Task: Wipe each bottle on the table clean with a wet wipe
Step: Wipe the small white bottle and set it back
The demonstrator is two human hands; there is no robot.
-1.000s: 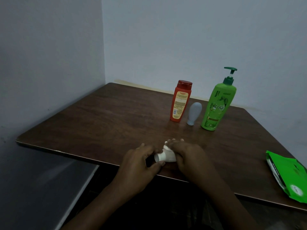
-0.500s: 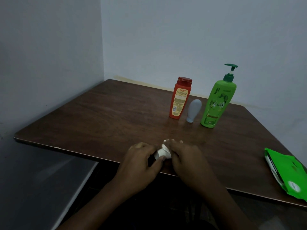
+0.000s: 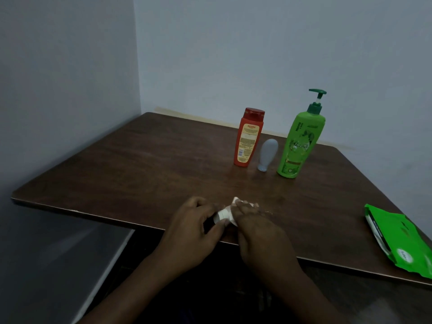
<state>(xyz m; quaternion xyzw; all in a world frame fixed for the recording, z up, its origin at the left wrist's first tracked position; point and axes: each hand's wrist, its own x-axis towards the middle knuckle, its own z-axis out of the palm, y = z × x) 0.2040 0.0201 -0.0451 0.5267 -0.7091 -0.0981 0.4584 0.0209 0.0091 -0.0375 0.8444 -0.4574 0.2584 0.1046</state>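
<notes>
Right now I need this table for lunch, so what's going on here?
A person is cleaning bottles at the near edge of the table. The left hand grips a small bottle, mostly hidden, while the right hand holds a white wipe wrapped around it. An orange bottle, a grey bottle and a green pump bottle stand upright in a row toward the far side, untouched. A green pack lies at the right edge.

Three bottles (image 3: 249, 139) on table (image 3: 140, 171) (packet (image 3: 402, 239) right).

head view, down over table (image 3: 145, 174)
</notes>
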